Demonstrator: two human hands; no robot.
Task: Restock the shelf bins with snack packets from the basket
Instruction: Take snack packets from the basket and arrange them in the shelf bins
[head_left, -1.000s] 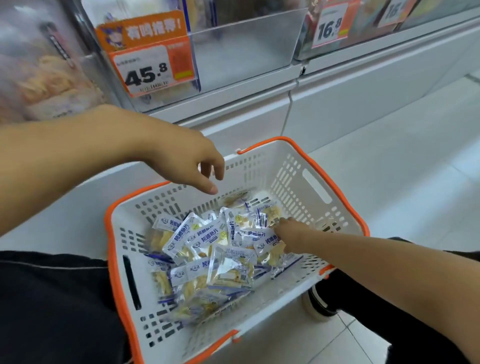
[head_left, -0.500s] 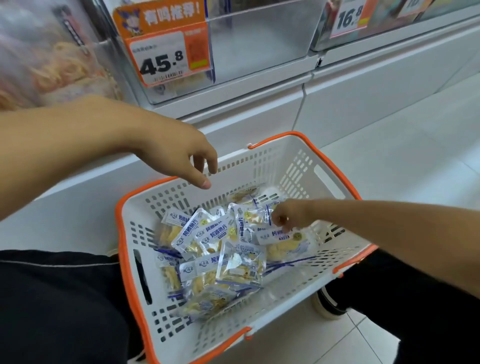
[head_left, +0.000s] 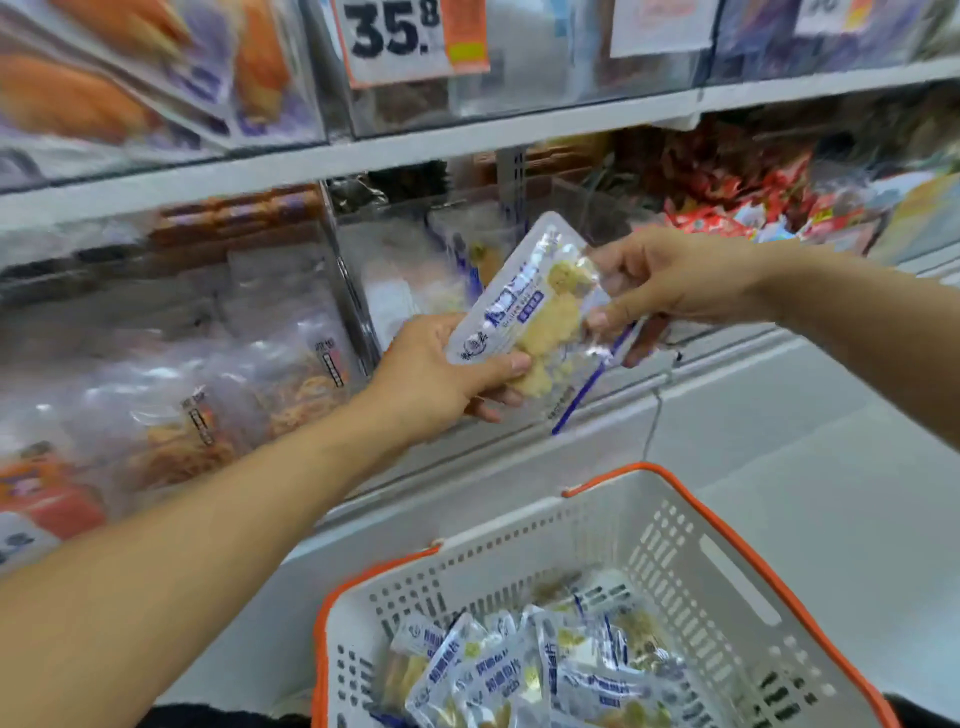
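Snack packet (head_left: 535, 317) pinched between left hand (head_left: 441, 384) and right hand (head_left: 670, 283) before the shelf bin (head_left: 415, 270), above basket (head_left: 727, 561); best slipped in flat, label outward.

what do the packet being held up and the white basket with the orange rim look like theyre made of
The clear blue-printed snack packet, held by the left hand and right hand, looks like thin glossy plastic film: it glints, crinkles and shows the pale yellow pieces inside. The white slotted basket with orange rim looks like rigid moulded plastic, with a matt finish and evenly punched slots.
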